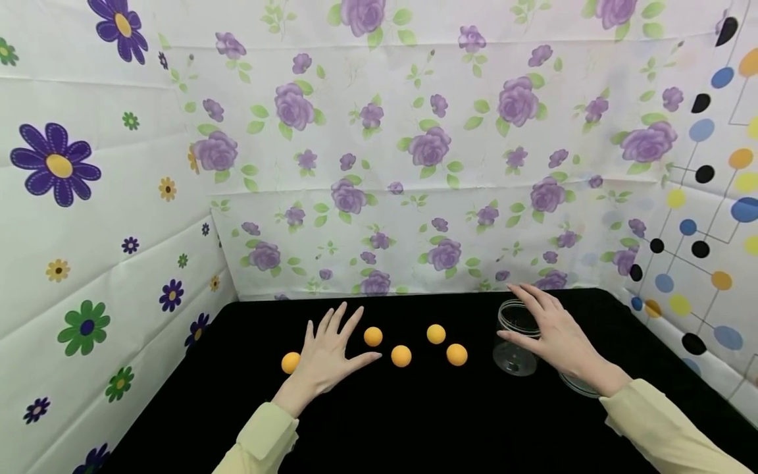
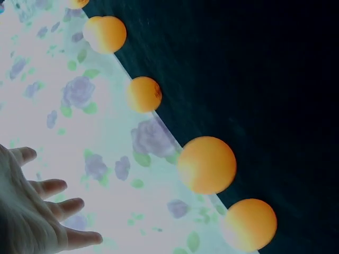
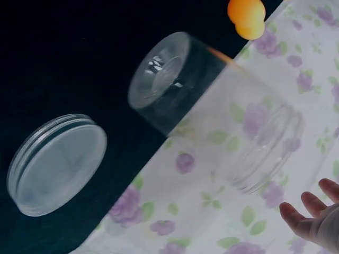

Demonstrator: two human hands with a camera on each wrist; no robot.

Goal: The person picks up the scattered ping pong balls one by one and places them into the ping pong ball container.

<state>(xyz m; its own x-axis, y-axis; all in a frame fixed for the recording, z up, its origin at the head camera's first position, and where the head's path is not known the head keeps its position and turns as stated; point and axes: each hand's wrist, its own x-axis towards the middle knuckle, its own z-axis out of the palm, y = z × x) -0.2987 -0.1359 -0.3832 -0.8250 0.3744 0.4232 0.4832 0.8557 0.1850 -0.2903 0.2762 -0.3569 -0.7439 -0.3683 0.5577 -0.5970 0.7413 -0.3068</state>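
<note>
Spread fingers mark my left hand (image 1: 326, 352), which hovers over the black table among several orange ping-pong balls (image 1: 401, 356); it holds nothing. One ball (image 1: 290, 363) is partly hidden behind that hand. In the left wrist view the fingers (image 2: 64, 209) are apart from the balls (image 2: 207, 165). A clear, see-through jar (image 1: 514, 359) stands upright at the right without its lid. My right hand (image 1: 559, 332) is beside and above its mouth, thumb and fingers apart. In the right wrist view a gap shows between fingertips and jar (image 3: 212, 111). The round lid (image 3: 63, 169) lies near the jar, partly under my right wrist.
Black cloth (image 1: 414, 421) covers the table. A flowered white sheet (image 1: 403, 164) hangs behind it, with patterned sheets at the left (image 1: 118, 276) and right (image 1: 699, 217). Four or fewer balls is not the case: several lie between the left hand and the jar.
</note>
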